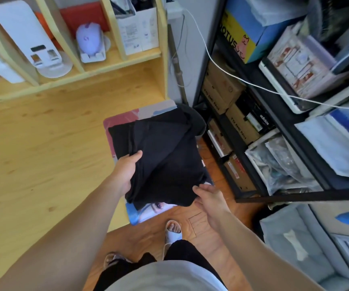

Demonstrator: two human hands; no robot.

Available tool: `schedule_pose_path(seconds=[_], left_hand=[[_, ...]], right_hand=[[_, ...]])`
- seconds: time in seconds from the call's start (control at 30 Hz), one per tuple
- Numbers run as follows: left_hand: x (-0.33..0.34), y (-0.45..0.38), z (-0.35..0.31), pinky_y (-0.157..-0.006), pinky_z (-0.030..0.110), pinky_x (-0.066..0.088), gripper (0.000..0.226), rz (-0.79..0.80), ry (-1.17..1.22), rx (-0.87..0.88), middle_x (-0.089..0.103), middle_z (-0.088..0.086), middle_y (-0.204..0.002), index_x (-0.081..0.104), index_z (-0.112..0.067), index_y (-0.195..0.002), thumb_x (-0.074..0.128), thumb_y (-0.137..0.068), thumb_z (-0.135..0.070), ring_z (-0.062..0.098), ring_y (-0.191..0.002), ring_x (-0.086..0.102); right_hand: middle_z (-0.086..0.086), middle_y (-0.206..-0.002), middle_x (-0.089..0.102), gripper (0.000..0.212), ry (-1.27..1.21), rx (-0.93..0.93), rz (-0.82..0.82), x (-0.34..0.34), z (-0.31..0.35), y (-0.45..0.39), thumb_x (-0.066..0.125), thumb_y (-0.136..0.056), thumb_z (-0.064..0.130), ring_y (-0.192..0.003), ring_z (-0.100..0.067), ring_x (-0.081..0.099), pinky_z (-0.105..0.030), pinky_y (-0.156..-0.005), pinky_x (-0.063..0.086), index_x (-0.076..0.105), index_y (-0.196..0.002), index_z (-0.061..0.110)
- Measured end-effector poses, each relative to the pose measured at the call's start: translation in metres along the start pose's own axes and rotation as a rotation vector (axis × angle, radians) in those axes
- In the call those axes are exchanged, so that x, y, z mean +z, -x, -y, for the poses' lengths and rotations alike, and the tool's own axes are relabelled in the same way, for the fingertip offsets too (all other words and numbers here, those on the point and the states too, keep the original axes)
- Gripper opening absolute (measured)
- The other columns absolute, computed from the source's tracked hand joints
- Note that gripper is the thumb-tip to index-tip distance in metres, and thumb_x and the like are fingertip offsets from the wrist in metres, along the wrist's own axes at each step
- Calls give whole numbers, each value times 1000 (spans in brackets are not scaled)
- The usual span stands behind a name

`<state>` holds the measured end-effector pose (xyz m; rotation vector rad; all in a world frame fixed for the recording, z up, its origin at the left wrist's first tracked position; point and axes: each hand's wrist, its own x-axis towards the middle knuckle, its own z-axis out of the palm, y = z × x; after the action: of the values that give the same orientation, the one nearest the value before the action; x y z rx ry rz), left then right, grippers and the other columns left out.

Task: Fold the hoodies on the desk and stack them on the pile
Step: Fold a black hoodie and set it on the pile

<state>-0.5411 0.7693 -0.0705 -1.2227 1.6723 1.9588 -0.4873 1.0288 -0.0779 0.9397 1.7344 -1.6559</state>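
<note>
I hold the folded black hoodie [165, 160] in both hands at the centre of the frame, over the right end of the wooden desk [43, 133]. My left hand [127, 171] grips its left edge, thumb on top and fingers tucked beneath, so the layers stay pressed together and the fold does not slide open. My right hand [209, 196] takes the lower right corner, its fingers curled at the hem; I cannot tell how far they go under. I judge I carry it flat like this so it lands square. Beneath it lies a printed mat [131, 117] at the desk's corner, and more dark cloth [196, 120] shows past its upper right edge, perhaps the pile. The hoodie seems to be just at or above that spot; I cannot tell whether it rests there.
</note>
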Motion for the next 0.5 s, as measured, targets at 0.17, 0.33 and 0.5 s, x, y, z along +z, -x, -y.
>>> schedule_pose_path(seconds=[0.17,0.33,0.5], left_hand=[[5,20,-16,-108,44,47,19,50,-139,156,73,-8,-112,70,-27,-111,63,-99,-40,19,-111,67],[-3,28,-28,-105,49,51,30,86,-167,198,77,-7,-110,72,-29,-119,64,-97,-47,22,-108,71],[-5,35,-35,-105,49,51,27,94,-148,215,77,-5,-110,72,-28,-119,63,-99,-43,23,-108,71]], right_hand=[[3,-103,70,36,55,-91,39,16,40,0,71,-94,24,-93,-17,69,-31,-84,56,63,-128,15],[-17,-113,72,16,38,-208,75,30,97,-30,61,-100,17,-99,-31,73,-40,-80,63,65,-109,5],[-8,-123,66,25,111,-142,134,40,105,-50,56,-99,27,-106,-28,69,-50,-81,62,57,-123,19]])
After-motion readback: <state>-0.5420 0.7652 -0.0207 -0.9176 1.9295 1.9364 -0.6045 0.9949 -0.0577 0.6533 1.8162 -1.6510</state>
